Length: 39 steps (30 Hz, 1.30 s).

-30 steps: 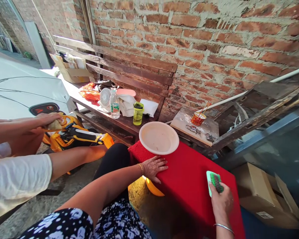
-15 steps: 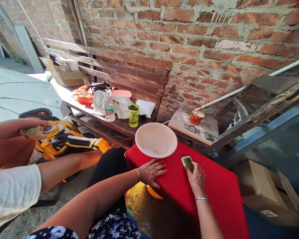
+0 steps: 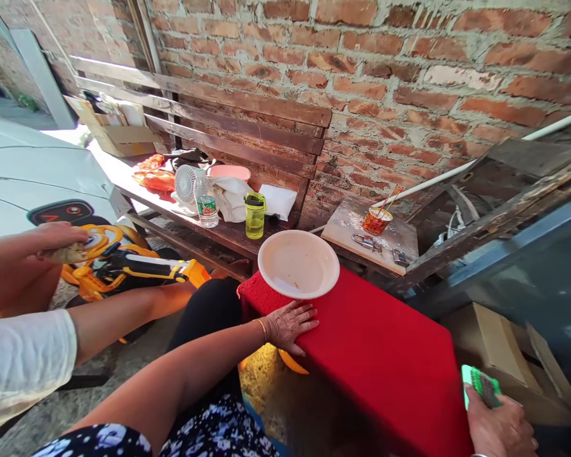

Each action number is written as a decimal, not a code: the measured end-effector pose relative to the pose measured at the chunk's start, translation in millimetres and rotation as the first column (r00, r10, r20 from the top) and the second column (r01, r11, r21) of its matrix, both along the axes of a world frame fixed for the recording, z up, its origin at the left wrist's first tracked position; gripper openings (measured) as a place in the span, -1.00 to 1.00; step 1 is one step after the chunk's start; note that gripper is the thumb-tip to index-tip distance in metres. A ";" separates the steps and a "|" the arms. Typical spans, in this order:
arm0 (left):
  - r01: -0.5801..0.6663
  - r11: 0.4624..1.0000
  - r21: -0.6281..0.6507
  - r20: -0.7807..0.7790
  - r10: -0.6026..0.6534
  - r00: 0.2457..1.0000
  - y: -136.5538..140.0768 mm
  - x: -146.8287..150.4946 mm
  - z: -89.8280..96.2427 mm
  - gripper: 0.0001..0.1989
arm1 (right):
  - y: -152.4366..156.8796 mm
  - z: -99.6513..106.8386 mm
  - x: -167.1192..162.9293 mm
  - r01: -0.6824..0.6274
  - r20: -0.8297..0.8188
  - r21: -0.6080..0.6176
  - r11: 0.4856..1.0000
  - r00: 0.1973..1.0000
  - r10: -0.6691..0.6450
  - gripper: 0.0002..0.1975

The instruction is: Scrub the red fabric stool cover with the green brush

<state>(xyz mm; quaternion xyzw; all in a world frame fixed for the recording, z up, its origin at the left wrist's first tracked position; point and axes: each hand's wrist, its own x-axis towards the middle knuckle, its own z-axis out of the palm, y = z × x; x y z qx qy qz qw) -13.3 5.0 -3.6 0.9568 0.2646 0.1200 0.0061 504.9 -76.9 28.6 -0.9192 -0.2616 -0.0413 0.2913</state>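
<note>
My view crops right hand [image 3: 502, 425] at wrist; I cannot tell whether green brush [image 3: 484, 386], gripped in curled fingers by red cloth's [image 3: 390, 355] right edge, touches it. Left hand [image 3: 290, 327], palm hidden, lies spread on cloth, just beside pale basin [image 3: 298, 263].

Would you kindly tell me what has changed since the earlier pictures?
The right hand, gripping the brush throughout, moved left toward the basin, then right to the right edge of the red cloth. The left hand and basin stayed put on it.
</note>
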 end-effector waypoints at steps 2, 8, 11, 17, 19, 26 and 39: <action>-0.006 1.000 -0.002 -0.001 0.006 1.000 -0.1 0.2 0.1 -0.19 | -3.3 2.1 -1.4 -0.009 -0.014 0.018 1.000 1.000 0.010 -0.03; -0.014 1.000 -0.011 -0.019 0.014 1.000 -1.1 -0.7 2.4 -0.18 | 32.2 10.8 -51.7 -0.327 0.030 0.065 0.943 0.945 0.325 -0.27; -0.010 1.000 0.016 -0.020 0.010 1.000 -3.1 -1.9 3.7 -0.17 | 61.7 5.6 -99.7 -0.533 0.046 0.100 0.840 0.846 0.531 -0.28; 0.008 0.996 0.094 -0.003 -0.008 1.000 -10.1 -8.5 6.0 -0.14 | 109.9 -12.2 -206.3 -0.847 0.210 0.059 0.528 0.527 0.823 -0.46; 0.008 0.993 0.115 0.011 -0.009 1.000 -12.4 -10.6 7.0 -0.12 | 122.9 -15.8 -231.8 -0.885 0.244 -0.005 0.466 0.451 0.859 -0.59; -0.013 0.992 0.123 -0.002 0.014 1.000 -16.6 -12.6 11.5 -0.11 | 163.5 -22.4 -228.4 -0.852 0.232 -0.097 0.515 0.483 0.844 -0.72; 0.000 0.976 0.219 -0.044 0.010 0.999 -18.9 -14.9 14.4 -0.08 | 103.9 -7.2 11.8 -0.186 0.176 -0.216 0.959 0.958 0.225 -0.42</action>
